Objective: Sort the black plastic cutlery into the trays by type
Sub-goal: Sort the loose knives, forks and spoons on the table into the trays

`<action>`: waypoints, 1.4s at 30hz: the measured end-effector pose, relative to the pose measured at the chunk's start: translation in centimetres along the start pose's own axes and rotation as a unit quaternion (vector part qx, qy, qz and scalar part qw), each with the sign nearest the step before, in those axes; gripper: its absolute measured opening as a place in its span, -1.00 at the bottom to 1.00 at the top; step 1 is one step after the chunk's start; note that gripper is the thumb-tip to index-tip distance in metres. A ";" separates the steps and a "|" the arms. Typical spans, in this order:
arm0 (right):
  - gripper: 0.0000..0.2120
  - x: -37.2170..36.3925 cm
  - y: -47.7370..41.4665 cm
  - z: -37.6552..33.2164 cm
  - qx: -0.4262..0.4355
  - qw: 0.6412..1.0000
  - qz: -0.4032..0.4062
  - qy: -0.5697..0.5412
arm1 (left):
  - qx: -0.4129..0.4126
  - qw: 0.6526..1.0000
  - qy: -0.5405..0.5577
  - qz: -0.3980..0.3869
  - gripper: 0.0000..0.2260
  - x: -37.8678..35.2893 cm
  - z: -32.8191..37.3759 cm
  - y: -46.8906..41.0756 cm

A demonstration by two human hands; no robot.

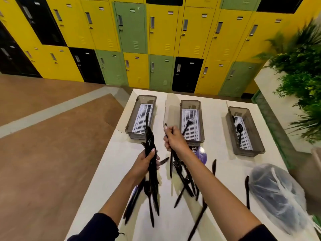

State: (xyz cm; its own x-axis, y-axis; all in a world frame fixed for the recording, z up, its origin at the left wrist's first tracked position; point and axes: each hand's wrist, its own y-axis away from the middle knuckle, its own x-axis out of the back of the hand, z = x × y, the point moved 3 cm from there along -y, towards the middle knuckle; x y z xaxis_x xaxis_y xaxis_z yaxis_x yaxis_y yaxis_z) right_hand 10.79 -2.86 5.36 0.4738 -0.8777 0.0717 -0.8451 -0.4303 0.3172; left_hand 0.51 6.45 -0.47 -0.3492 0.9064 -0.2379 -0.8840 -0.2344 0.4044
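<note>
Three smoky grey trays with white slotted liners stand in a row across the white table. The left tray (pixel 129 122) holds a knife, the middle tray (pixel 201 119) a fork (pixel 187 125), the right tray (pixel 257 134) two spoons (pixel 239 130). My left hand (pixel 144 162) grips a bundle of black cutlery (pixel 150 145) upright, just in front of the left tray. My right hand (pixel 174 139) is closed on a single black piece (pixel 166 130) between the left and middle trays. A loose pile of black cutlery (pixel 185 178) lies on the table beneath my forearms.
A clear plastic bag (pixel 278 193) with dark contents sits at the table's right front. A purple label (pixel 201 154) lies before the middle tray. Potted plants (pixel 302 70) stand right of the table. Coloured lockers (pixel 156 40) line the far wall. Brown floor lies to the left.
</note>
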 end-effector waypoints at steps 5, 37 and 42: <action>-0.79 -5.4 -6.8 -3.4 -0.031 0.998 -0.063 0.004 | 0.009 1.000 -0.007 -0.001 -0.82 5.9 2.4 -2.3; -0.66 -8.6 -12.1 0.0 -0.032 0.981 -0.092 0.170 | -0.004 0.999 0.042 0.016 -0.79 8.7 4.4 -8.8; -0.77 -8.6 -10.9 0.7 -0.049 0.989 -0.112 0.081 | -0.002 0.999 0.033 0.007 -0.79 8.0 4.6 -7.6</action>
State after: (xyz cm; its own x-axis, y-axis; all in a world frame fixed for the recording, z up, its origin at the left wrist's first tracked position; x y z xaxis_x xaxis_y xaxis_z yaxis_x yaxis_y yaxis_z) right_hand 15.79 9.24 0.61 0.6868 -0.7140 0.1364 -0.6898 -0.5810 0.4319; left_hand 5.88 17.13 -1.45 -0.3802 0.8783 -0.2897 -0.8801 -0.2474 0.4052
